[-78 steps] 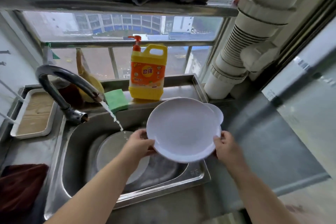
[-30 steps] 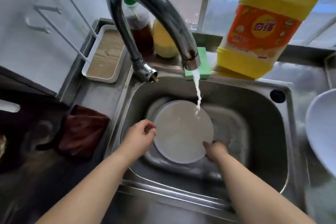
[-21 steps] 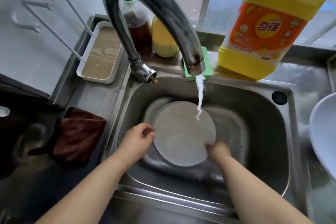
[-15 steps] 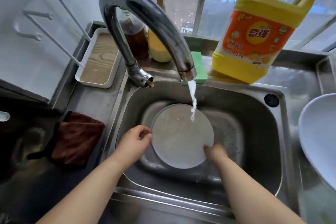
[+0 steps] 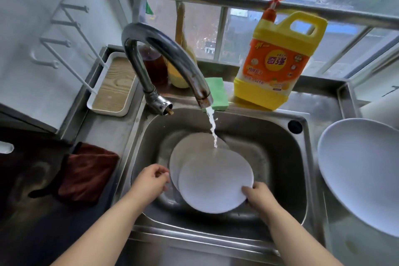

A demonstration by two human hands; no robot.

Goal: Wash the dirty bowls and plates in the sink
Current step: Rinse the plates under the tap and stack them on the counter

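Note:
Two round white plates sit in the steel sink [image 5: 278,127]. The upper plate [image 5: 216,181] is raised and shifted right off the lower plate [image 5: 183,149]. My right hand [image 5: 257,197] grips the upper plate's lower right rim. My left hand [image 5: 151,181] sits at the plates' left edge with curled fingers; whether it holds the lower plate I cannot tell. Water from the curved tap [image 5: 172,58] falls onto the upper plate's far edge. A large white plate [image 5: 362,170] rests on the counter to the right.
A yellow and orange detergent jug [image 5: 278,62] and a green sponge [image 5: 217,93] stand behind the sink. A white tray with a wooden bottom [image 5: 112,88] sits at back left, next to a brown bottle [image 5: 154,67]. A dark red cloth [image 5: 86,173] lies left of the sink.
The large white plate went from both hands onto the right counter. Both hands then reached into the sink, and my right hand has lifted the top plate, uncovering a second one beneath.

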